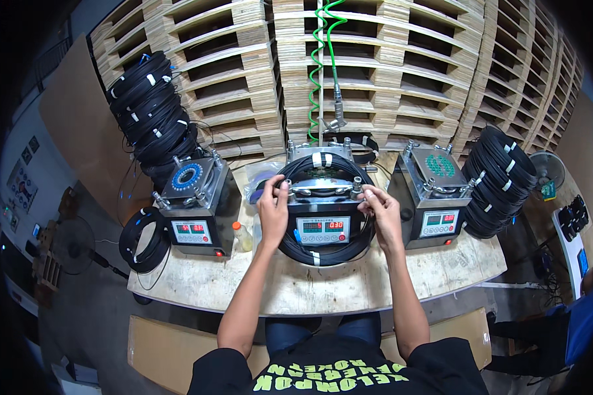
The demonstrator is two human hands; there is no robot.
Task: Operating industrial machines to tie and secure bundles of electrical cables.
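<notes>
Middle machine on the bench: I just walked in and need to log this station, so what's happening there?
A seated person has both hands on the middle machine. The left hand and right hand grip the black cable coil looped around it. Similar machines stand on either side, with stacks of coils beyond.

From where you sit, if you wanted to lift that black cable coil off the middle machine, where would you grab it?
Probably by its two side arcs, one hand from each side. The black cable coil lies as a wide ring draped around the middle machine, so its sides hang free. The left hand and right hand are already at those sides. White tape bands bind the loops, so it should lift as one bundle.
</notes>
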